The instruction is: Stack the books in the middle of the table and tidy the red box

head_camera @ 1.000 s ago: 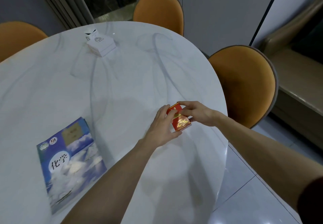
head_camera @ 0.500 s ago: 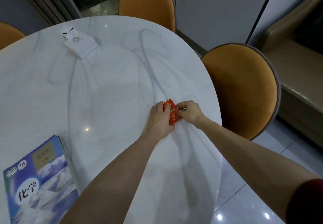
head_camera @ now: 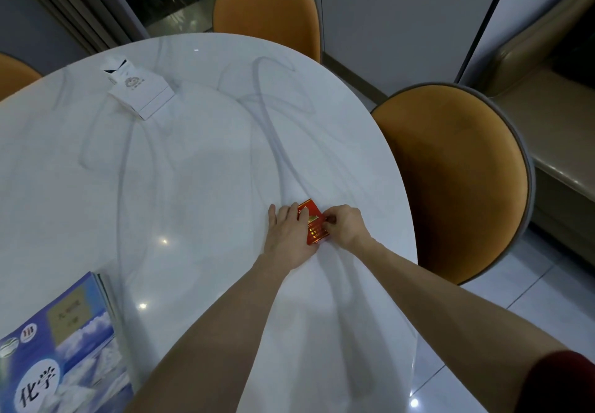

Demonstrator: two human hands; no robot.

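A small red box (head_camera: 314, 225) with gold print lies flat on the white marble table (head_camera: 193, 171), near its right edge. My left hand (head_camera: 288, 238) rests on the box's left side with the fingers spread over it. My right hand (head_camera: 344, 225) pinches the box's right edge between thumb and fingers. A stack of blue books (head_camera: 61, 351) with a cloud cover lies at the near left of the table, partly cut off by the frame.
A white open carton (head_camera: 140, 90) sits at the far left of the table. Orange chairs stand at the back (head_camera: 267, 3), at the right (head_camera: 450, 180) and at the far left (head_camera: 16, 74). A bench (head_camera: 553, 116) runs along the right wall.
The red box went from tilted in my fingers to lying flat on the table. Both hands stayed on it. The view shifted, and the books slid toward the lower left corner.
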